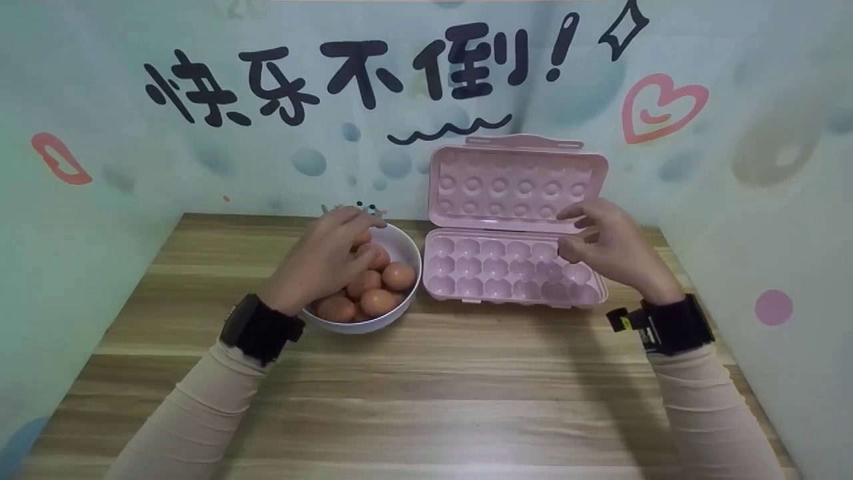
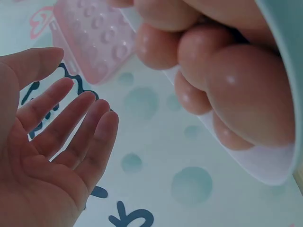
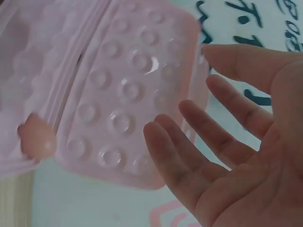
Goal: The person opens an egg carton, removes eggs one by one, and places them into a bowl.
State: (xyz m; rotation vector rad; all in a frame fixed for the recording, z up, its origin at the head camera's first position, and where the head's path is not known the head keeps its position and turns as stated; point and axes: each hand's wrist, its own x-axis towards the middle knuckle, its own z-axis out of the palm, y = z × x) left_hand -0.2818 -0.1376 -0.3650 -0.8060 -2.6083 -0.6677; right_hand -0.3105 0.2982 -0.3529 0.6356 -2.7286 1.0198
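Several brown eggs [image 1: 380, 302] are heaped in a white bowl [image 1: 360, 327]. Over the bowl's left and back part hovers my left hand [image 1: 324, 257], its fingers loosely bent and its palm bare in the left wrist view. To the right of the bowl stands a pink egg carton [image 1: 493, 267] with its lid [image 1: 516, 180] raised. My right hand [image 1: 616, 250] is above the carton's right end, fingers relaxed, holding nothing. In the right wrist view one egg [image 3: 38, 138] sits in a corner cup; the right hand hides it in the head view.
The wood-grain table [image 1: 426, 400] runs up to a patterned backdrop [image 1: 360, 147] behind the bowl and carton. Side walls [image 1: 773, 233] border the table on the left and right. The upright lid stands close to the backdrop.
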